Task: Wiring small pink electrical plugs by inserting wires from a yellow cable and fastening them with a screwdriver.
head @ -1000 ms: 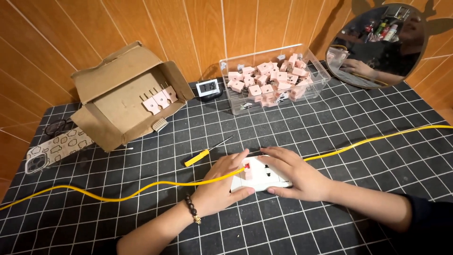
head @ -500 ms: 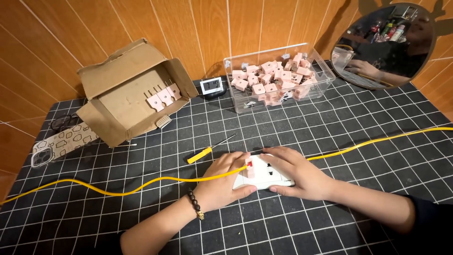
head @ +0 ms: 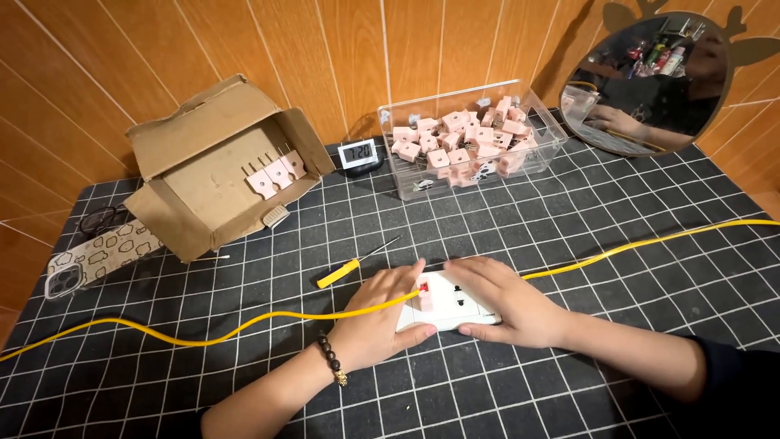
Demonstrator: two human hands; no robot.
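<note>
Little had changed since a second earlier: left hand (head: 382, 321) and right hand (head: 508, 305) stayed clasped on the white socket block (head: 445, 299), mid-counter (head: 617, 211), yellow cable (head: 244, 321) across it.

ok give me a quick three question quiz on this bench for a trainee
1. True or false: both hands rest on the white socket block.
2. What lies nearest the left hand? A) yellow-handled screwdriver B) phone case C) mirror
3. What colour is the cable that passes under the hands?

Key: 1 true; 2 A; 3 yellow. The right hand covers the block's right side.
</note>
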